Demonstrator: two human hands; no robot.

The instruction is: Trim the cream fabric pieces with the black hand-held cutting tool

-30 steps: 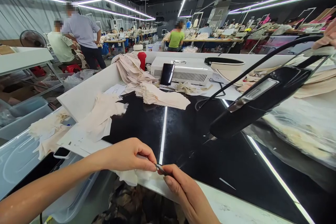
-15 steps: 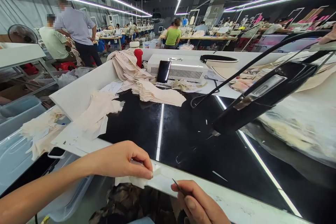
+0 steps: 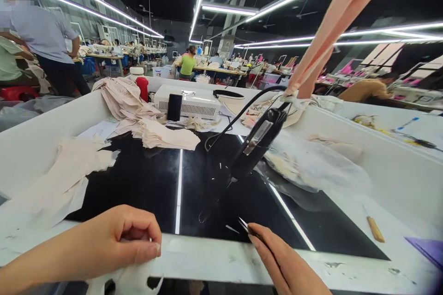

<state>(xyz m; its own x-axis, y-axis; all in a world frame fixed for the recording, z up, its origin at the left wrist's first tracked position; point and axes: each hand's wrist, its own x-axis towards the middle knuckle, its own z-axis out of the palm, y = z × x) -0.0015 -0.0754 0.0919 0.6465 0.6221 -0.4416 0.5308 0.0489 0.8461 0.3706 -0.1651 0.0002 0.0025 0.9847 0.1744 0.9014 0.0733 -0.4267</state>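
My left hand is closed near the table's front edge, pinching a pale fabric piece that hangs down over the edge. Its lower part runs out of view. My right hand grips dark, thin-pointed tweezers, with the tips directed up and left above the black board. A small white sliver lies on the board just left of those tips. Beyond it, a black handheld tool with a cable hangs tilted from pink fabric straps, its metal tip low over the board.
Stacked pale fabric pieces lie at the back, with more fabric on the left. A white box, a phone and a red bottle stand behind. A plastic bag and a wooden-handled tool lie right.
The view has turned right and come nearer the board. My left hand still pinches the fabric, which hangs lower. The tweezers now reach over the board's front edge, near the white sliver.
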